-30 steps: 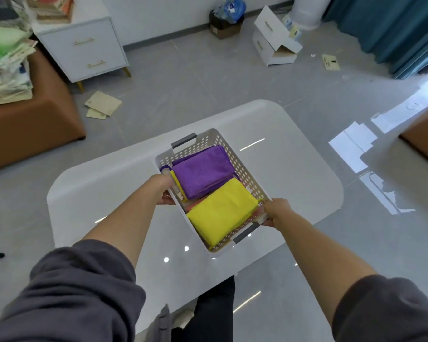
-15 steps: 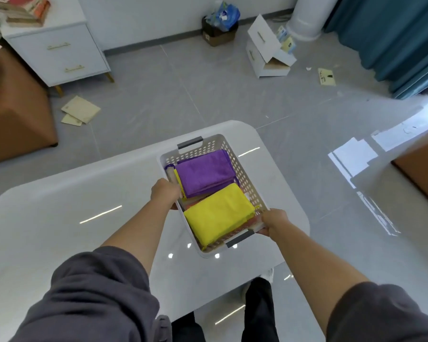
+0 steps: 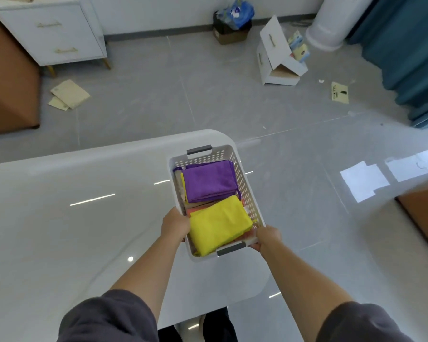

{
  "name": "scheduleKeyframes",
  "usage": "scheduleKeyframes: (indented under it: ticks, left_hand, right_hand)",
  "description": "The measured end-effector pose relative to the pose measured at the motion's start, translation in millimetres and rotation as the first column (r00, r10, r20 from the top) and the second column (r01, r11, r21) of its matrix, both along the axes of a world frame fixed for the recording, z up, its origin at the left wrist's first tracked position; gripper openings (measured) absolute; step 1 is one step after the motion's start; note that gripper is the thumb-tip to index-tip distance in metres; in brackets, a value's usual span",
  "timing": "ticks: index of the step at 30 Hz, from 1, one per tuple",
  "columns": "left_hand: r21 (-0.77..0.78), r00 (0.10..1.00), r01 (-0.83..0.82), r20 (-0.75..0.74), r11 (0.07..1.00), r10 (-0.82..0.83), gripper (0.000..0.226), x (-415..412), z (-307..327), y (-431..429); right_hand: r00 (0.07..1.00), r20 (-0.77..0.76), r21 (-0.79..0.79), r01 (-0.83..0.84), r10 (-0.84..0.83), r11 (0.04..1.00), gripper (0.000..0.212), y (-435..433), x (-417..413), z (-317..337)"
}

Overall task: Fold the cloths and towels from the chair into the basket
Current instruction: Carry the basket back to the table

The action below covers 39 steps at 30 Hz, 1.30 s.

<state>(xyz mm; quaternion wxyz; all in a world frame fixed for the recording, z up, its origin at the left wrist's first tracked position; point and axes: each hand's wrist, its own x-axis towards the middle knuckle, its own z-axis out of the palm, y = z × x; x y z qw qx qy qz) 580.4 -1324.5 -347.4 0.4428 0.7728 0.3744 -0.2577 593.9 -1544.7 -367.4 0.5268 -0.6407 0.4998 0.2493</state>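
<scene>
table [image 3: 72,230]: wide open top left of the basket [image 3: 246,183].
basket inside: filled by purple cloth [image 3: 208,181] and yellow cloth [image 3: 218,225].
near rim: left hand [image 3: 174,224] and right hand [image 3: 267,236] grip it.
far handle [image 3: 199,149]: free, open from above.

head-worn view, looking steeply down, near

No legible text; marks on floor paper [image 3: 340,92] unreadable.
</scene>
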Motion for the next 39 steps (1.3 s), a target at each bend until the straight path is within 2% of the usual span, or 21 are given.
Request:
scheduleKeyframes:
  ticks: [4,8,15,19,21,22,23,24,25,27,29,31,35,37,39]
  left_hand:
    - [-0.018,1.000,0.013,0.000,1.000,-0.013,0.039,19,-26,-23]
    - [0.010,0.999,0.042,0.013,0.999,-0.042,0.017,35,-52,-37]
    - [0.077,0.999,0.043,0.028,0.996,-0.046,0.020,50,-74,-49]
    - [0.188,0.998,0.061,-0.005,0.980,-0.061,0.029,56,-74,-59]
    - [0.294,0.996,0.047,0.056,0.955,-0.066,0.034,56,-64,-66]
    - [0.381,0.984,0.058,0.132,0.923,-0.116,0.037,54,-57,-69]
    - [0.497,0.945,0.117,0.210,0.860,-0.250,0.040,51,-52,-70]
    - [0.613,0.870,0.230,0.220,0.756,-0.442,0.043,47,-53,-71]
    - [0.692,0.774,0.337,0.182,0.638,-0.607,0.047,44,-54,-74]
    - [0.710,0.632,0.524,0.046,0.470,-0.774,0.056,42,-57,-78]
    - [0.626,0.593,0.650,-0.062,0.432,-0.803,0.072,50,-59,-84]
    - [0.592,0.560,0.708,-0.138,0.385,-0.817,0.078,60,-56,-87]
    - [0.628,0.508,0.699,-0.098,0.343,-0.856,0.072,79,-59,-81]
    - [0.603,0.474,0.728,-0.101,0.325,-0.875,0.070,84,-60,-74]
    - [0.534,0.398,0.799,-0.123,0.277,-0.909,0.069,79,-65,-75]
  right_hand:
    - [1.000,-0.015,0.010,0.020,-0.020,1.000,0.018,-23,14,-29]
    - [0.999,-0.024,0.021,0.049,-0.049,0.999,0.019,-39,23,-54]
    - [0.998,-0.017,0.031,0.063,-0.062,0.998,0.017,-49,38,-75]
    - [1.000,0.007,0.031,0.028,-0.028,0.999,0.020,-48,49,-74]
    - [1.000,0.018,0.047,0.004,-0.005,0.999,0.022,-48,53,-69]
    - [1.000,0.026,0.061,-0.011,0.009,0.998,0.023,-48,56,-66]
    - [0.999,0.032,0.078,-0.025,0.023,0.997,0.023,-48,58,-64]
    - [0.999,0.031,0.091,-0.038,0.035,0.995,0.023,-47,62,-63]
    - [0.999,0.028,0.097,-0.047,0.045,0.994,0.024,-47,65,-63]
    - [0.998,0.024,0.104,-0.053,0.051,0.993,0.025,-43,73,-64]
    - [0.999,0.023,0.122,-0.048,0.046,0.991,0.023,-38,78,-63]
    - [0.999,0.026,0.127,-0.041,0.038,0.991,0.022,-33,82,-62]
    - [0.998,0.020,0.111,-0.060,0.058,0.992,0.022,-30,86,-62]
    - [0.997,0.018,0.104,-0.071,0.069,0.992,0.023,-29,88,-61]
    - [0.997,0.017,0.104,-0.081,0.080,0.991,0.022,-29,89,-58]
